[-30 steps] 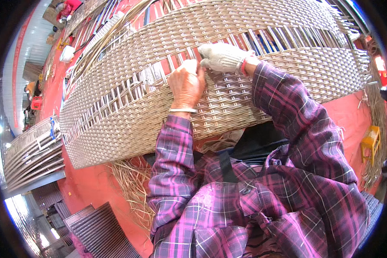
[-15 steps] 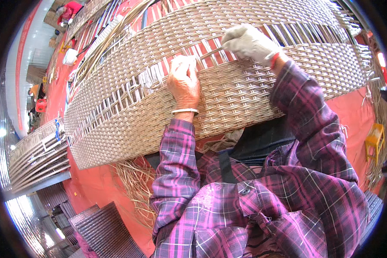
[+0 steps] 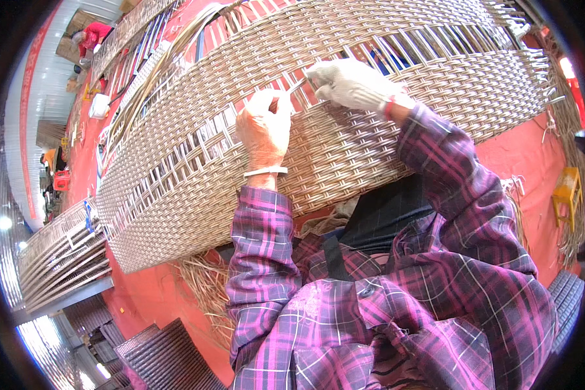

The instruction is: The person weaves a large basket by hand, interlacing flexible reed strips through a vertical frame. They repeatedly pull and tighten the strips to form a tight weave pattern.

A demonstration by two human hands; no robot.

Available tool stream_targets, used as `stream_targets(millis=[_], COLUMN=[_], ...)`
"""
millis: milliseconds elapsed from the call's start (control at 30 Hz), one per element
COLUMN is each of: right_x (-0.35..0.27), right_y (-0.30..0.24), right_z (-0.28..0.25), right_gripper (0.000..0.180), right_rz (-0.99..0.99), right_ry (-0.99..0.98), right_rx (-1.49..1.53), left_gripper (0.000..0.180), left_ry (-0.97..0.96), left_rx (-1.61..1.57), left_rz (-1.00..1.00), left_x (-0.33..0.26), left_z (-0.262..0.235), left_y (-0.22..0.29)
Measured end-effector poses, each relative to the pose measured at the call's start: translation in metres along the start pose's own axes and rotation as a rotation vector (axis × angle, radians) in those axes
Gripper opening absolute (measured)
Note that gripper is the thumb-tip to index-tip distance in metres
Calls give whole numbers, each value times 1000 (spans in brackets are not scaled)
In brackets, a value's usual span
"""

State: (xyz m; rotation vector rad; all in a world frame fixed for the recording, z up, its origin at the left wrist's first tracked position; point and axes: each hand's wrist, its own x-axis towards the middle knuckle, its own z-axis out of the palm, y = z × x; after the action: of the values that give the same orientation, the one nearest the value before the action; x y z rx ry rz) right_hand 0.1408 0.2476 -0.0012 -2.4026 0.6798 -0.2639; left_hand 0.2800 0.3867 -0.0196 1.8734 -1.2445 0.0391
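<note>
A large tan woven wicker panel [image 3: 357, 146] spans the space in front of me, with an open band of bare lengthwise strands between its two woven parts. Over that gap, my left hand [image 3: 265, 130] has thumb and fingers pinched together on a thin flat wicker strip [image 3: 298, 86]. Close by on the right, my right hand [image 3: 350, 83], in a whitish work glove, is closed round the other end of the strip. Its fingertips point toward the left hand, and only a short length shows between them. Both hands rest at or just above the weave.
Loose wicker strands [image 3: 205, 286] lie on the red floor covering [image 3: 143, 292] below the panel. A yellow stool [image 3: 567, 195] stands at right. Stacked woven frames [image 3: 65, 260] and dark ribbed panels [image 3: 169, 357] are at left. A person in red [image 3: 96, 32] bends at the far left.
My right hand has moved left and slightly down, closer to my left hand, so less strip shows between them. My left hand has shifted slightly left.
</note>
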Motion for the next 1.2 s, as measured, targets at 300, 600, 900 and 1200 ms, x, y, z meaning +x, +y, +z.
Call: stream_targets(millis=[300, 600, 900, 1200], right_x=[27, 13, -3, -8], right_y=[11, 18, 49, 0], right_z=[3, -13, -31, -5], right_gripper=[28, 18, 14, 11], right_rz=[-4, 25, 40, 100], right_ry=[-205, -88, 22, 266], right_rx=[-90, 356, 324, 627], left_gripper=[15, 8, 11, 19], left_ry=[-56, 205, 124, 115], left_rx=[129, -47, 72, 61], left_rz=[-134, 118, 218, 281], left_x=[-1, -11, -11, -12], left_z=[38, 44, 46, 46], left_y=[-9, -7, -5, -9])
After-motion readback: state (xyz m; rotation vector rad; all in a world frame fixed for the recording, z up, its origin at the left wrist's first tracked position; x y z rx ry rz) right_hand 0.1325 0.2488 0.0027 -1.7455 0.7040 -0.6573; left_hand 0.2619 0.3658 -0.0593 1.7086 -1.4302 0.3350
